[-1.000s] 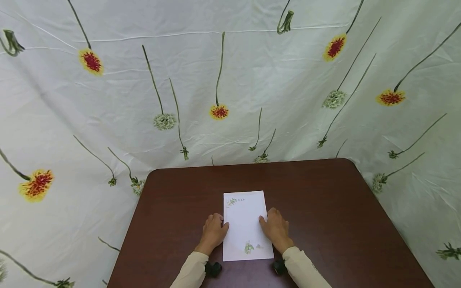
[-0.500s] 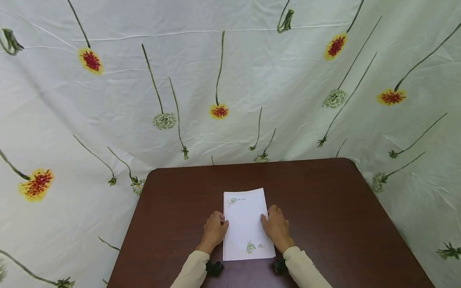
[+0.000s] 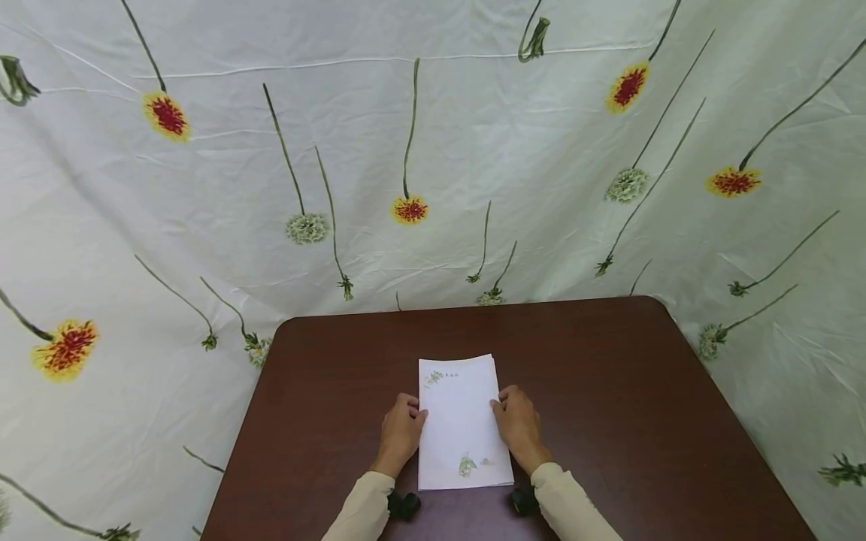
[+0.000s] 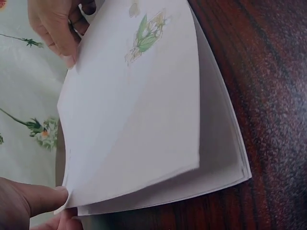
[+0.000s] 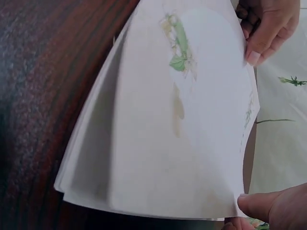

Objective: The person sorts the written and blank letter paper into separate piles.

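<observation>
A stack of white printed paper [image 3: 460,428] with small green plant drawings lies between the hands. My left hand [image 3: 401,432] pinches its left edge, thumb [image 4: 45,197] on top and fingers beneath. On the opposite edge my right hand [image 3: 519,428] pinches the paper the same way, its thumb [image 5: 261,203] on the face. Both wrist views show the upper sheet [image 4: 129,134] bowed up, with a gap over the lower sheets [image 4: 223,163]. How many sheets each hand holds cannot be told.
The dark brown wooden table [image 3: 609,391] extends around the paper on all sides. Behind it hangs a white flower-printed cloth [image 3: 379,150]. Small black devices [image 3: 404,506] sit by both wrists, near the paper's lower corners.
The paper's upper sheets rose slightly, and lower sheets show at the edges. Both hands moved a little away from the body, and the fingers now grip the edges from beneath.
</observation>
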Demonstrator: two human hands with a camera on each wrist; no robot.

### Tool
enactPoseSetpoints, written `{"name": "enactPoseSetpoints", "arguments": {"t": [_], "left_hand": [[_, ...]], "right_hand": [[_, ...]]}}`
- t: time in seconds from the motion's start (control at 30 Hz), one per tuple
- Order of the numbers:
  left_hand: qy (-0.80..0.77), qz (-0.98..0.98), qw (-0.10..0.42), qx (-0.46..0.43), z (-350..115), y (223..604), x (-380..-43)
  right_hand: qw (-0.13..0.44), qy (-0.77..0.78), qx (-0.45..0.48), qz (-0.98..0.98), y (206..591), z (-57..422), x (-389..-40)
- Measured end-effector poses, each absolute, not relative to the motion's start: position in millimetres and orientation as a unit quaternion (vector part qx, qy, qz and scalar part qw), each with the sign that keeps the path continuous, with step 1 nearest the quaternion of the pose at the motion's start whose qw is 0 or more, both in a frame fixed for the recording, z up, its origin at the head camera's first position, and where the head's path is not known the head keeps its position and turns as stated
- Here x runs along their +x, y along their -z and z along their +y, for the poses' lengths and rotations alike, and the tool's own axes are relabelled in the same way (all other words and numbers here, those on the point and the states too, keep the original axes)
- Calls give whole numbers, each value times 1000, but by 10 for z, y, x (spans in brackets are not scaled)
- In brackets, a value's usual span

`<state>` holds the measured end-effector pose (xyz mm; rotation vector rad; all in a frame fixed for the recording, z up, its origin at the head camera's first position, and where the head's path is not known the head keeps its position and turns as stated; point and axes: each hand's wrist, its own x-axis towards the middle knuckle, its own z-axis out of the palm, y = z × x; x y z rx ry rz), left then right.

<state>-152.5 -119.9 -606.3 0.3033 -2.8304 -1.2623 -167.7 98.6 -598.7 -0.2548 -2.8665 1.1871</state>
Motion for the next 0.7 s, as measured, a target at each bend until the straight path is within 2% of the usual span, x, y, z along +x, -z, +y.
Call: {"name": "enactPoseSetpoints", "arguments": {"t": [0.23, 0.7], "left_hand": [[341, -938, 41, 56, -1173, 6040, -1500], [282, -957, 61, 20, -1112, 5981, -1455]], "right_hand": [[18, -313, -51, -948, 5965, 918, -1637], [32, -242, -22, -970, 5917, 807, -1567]]}}
